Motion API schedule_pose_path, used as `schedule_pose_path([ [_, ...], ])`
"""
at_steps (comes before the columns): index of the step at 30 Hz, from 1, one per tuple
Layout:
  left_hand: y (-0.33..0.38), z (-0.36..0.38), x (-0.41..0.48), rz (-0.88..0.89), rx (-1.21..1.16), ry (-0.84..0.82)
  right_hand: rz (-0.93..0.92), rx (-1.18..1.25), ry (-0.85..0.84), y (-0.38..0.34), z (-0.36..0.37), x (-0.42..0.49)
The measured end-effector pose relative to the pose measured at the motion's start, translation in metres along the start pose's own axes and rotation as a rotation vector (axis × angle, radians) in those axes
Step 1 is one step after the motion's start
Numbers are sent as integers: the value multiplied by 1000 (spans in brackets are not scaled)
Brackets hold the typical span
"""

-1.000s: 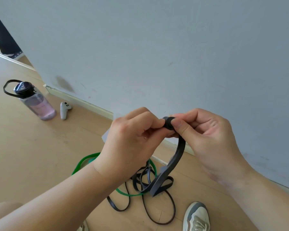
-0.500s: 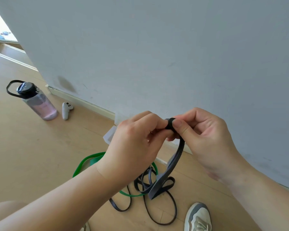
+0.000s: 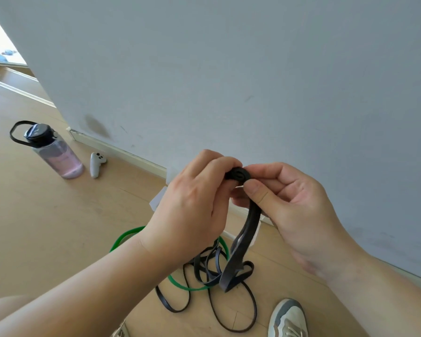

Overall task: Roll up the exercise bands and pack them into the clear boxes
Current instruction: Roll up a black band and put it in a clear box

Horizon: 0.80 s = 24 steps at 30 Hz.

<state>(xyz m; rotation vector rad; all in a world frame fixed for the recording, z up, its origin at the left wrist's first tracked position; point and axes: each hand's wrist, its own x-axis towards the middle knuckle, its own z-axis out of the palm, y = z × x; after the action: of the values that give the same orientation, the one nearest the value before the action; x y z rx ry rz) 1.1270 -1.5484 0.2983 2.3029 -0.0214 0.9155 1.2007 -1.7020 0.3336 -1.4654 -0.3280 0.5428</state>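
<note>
Both hands are meeting in mid-air above the floor, in front of the grey wall, and both are clamping onto one black exercise band. The left hand is curling its fingers over the band's rolled-up end, a small tight coil showing its spiral face between the two hands. The right hand is pinching that coil from the other side, its thumb pressing against the coil's lower edge and its forefinger bending over the top. The unrolled length of the band is hanging down from the coil, passing under the right thumb and reaching the wooden floor, where its folded end is lying among a loose tangle of thinner black bands. A green band is lying in a loop under that tangle, partly hidden by the left wrist. Behind the left hand, close to the skirting board, a clear plastic piece is peeking out; too little is showing to tell its shape. Farther along the foot of the wall, toward the floor's far left, a pink-tinted water bottle with a black lid is standing upright, and a white controller is lying just beside it. A grey-and-white shoe is showing at the near edge of the floor.
</note>
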Motion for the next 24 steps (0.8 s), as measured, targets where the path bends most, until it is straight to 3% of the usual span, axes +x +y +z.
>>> schedule_pose_path([
  [10, 2, 3, -2, -31, 2, 89, -48, 47, 86, 3, 2, 0],
  [16, -3, 9, -6, -26, -146, 58, -75, -85, 117, 3, -5, 5],
  [24, -8, 4, -7, 48, -77, -70, -36, -265, -65, -2, -13, 10],
])
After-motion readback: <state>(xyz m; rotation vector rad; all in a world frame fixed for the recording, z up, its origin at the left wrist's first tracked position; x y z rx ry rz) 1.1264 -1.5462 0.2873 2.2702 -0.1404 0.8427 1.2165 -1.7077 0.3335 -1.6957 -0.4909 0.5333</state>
